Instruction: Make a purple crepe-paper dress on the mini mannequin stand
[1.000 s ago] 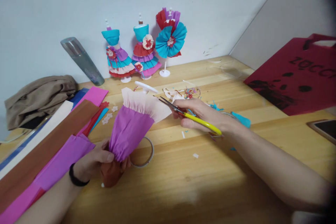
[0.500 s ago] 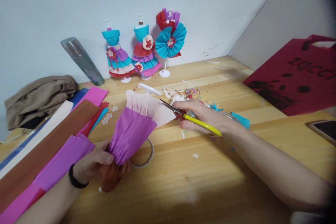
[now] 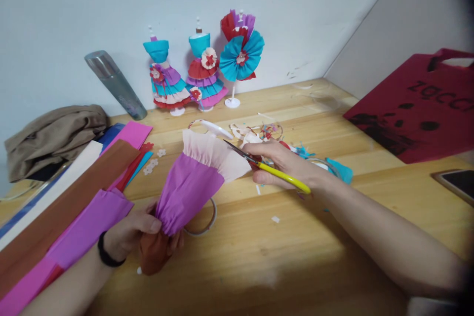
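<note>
My left hand (image 3: pixel 151 229) is closed around the waist of a crepe-paper doll dress (image 3: pixel 192 187) on a small stand. The dress has a brown top, a gathered purple layer and a pale cream ruffle at its far end; it lies tilted, with the white round base (image 3: pixel 217 130) pointing away from me. My right hand (image 3: pixel 274 158) grips yellow-handled scissors (image 3: pixel 283 177). Their dark blades reach left over the outer corner of the cream ruffle. Some of my right fingers are hidden behind the ruffle and scissors. A tape roll (image 3: pixel 207 222) lies partly behind the dress.
Three finished paper dresses on stands (image 3: pixel 200 69) line the wall beside a leaning bottle (image 3: pixel 116 84). Folded crepe paper (image 3: pixel 70 192) and a brown cloth (image 3: pixel 55 138) lie left. Paper scraps (image 3: pixel 255 133) litter the middle. A red bag (image 3: pixel 414 108) and a phone (image 3: pixel 455 182) are right.
The dress has shifted slightly to the right and its cream ruffle has turned a little, with more of the stand's base showing. Both hands have hardly moved.
</note>
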A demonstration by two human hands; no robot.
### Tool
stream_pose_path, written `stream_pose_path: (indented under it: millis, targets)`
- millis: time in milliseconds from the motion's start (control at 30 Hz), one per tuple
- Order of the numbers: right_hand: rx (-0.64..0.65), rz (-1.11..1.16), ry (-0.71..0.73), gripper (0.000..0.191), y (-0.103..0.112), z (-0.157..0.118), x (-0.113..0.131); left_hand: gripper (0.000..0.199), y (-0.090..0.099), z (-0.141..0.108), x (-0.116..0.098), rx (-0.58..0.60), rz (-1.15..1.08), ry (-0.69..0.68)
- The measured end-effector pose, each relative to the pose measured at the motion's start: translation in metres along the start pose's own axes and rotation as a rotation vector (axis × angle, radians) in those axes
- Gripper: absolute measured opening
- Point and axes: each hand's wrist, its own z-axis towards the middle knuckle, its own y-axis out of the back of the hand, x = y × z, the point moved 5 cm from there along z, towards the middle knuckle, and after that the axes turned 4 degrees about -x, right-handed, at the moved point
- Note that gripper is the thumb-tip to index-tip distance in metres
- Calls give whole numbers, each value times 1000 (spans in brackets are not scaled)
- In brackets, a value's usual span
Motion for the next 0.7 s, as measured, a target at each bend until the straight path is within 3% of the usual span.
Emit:
stream_pose_path:
  millis: [700]
  targets:
    - [-61, -26, -49, 52, 1, 0, -2, 30, 15, 0, 5, 41, 73, -63]
